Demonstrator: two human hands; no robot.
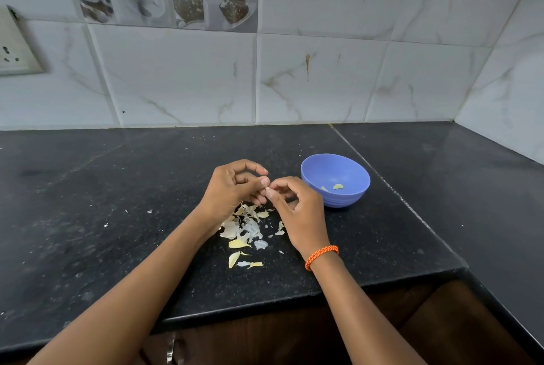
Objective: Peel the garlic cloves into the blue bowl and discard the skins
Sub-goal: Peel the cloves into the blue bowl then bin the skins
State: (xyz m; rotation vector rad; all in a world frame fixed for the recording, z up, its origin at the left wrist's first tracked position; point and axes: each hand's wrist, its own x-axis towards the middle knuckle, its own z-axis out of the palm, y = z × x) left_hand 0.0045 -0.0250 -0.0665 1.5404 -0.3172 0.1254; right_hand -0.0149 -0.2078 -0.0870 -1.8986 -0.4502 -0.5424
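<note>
Both hands meet over the skins (245,227), and a clove (268,188) sits pinched between them: the left hand (235,185) curls its fingers round it with the thumb pressed on top, and the right hand (297,211) nips it with thumb and forefinger, the other fingers loosely curled. The clove is almost wholly hidden, so how much skin is left on it cannot be told. To do this well, I judge the left hand should hold the clove steady while the right strips the skin from one end and lets it fall on the pile, then drops the bare clove into the bowl (335,180) just to the right, where two cloves (334,187) already lie. Unpeeled-looking cloves (237,251) lie at the near edge of the pile. The bench (117,188) is dark speckled stone, flecked with bits of skin, backed by marbled white tiles (318,79), with a socket (14,46) at the left.
</note>
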